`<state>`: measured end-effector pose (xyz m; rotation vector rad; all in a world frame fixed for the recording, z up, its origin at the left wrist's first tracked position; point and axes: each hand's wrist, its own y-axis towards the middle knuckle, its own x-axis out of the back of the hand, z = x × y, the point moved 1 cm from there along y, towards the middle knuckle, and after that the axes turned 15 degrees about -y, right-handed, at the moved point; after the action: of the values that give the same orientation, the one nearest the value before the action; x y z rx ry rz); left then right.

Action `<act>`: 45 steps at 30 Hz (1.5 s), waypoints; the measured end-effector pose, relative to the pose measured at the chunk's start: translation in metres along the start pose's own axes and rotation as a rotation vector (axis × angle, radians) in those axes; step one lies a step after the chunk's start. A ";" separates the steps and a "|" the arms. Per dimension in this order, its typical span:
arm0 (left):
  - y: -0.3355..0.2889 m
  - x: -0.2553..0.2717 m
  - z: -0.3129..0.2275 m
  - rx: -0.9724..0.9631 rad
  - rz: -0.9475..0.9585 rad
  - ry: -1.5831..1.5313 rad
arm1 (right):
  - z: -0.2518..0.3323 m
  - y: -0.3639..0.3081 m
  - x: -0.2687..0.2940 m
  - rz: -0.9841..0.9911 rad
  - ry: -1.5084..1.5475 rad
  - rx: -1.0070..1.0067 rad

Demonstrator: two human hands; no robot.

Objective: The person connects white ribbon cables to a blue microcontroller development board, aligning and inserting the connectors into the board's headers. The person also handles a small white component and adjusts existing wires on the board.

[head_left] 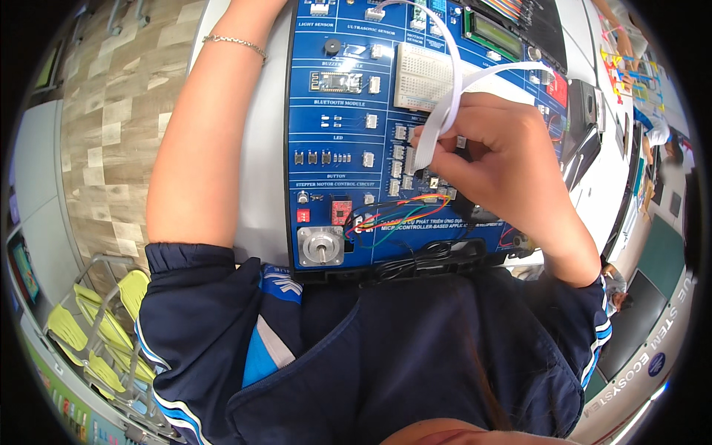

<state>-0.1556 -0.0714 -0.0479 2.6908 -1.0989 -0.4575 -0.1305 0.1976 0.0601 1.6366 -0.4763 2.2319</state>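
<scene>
My right hand (500,144) pinches the end of a flat white ribbon cable (428,145) between thumb and fingers. That end sits over a group of small white sockets (397,153) on a blue electronics training board (326,129); whether it is plugged in I cannot tell. From my fingers the cable runs up past a white breadboard (419,78) and bends off to the right near a green display (495,35). A thinner white cable joins a socket near the board's far edge. My left forearm (200,148), with a chain bracelet, reaches along the board's left side; the hand is beyond the upper edge.
A stepper motor (320,246) with coloured wires (400,210) occupies the board's near left corner. Black cable (419,261) lies bundled along the near edge. Yellow-green chairs (111,319) stand at left. Other people (656,133) are at the far right.
</scene>
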 end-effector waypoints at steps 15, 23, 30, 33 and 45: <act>0.006 0.005 0.009 -0.071 0.030 0.088 | 0.005 -0.027 0.003 -0.330 -0.150 0.250; 0.006 0.007 0.013 -0.009 0.025 0.008 | -0.006 -0.031 0.001 -0.305 -0.378 0.456; 0.010 0.009 0.017 -0.002 0.017 0.049 | -0.017 -0.044 -0.011 -0.340 -0.297 0.357; 0.010 0.005 0.019 0.010 0.040 0.054 | -0.020 -0.051 -0.008 -0.393 -0.247 0.387; 0.012 0.011 0.018 0.055 0.042 0.038 | -0.192 -0.195 0.050 -0.251 -0.402 -0.786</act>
<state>-0.1627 -0.0888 -0.0634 2.7060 -1.1720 -0.3734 -0.2189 0.4617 0.0672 1.5596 -1.0226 1.2670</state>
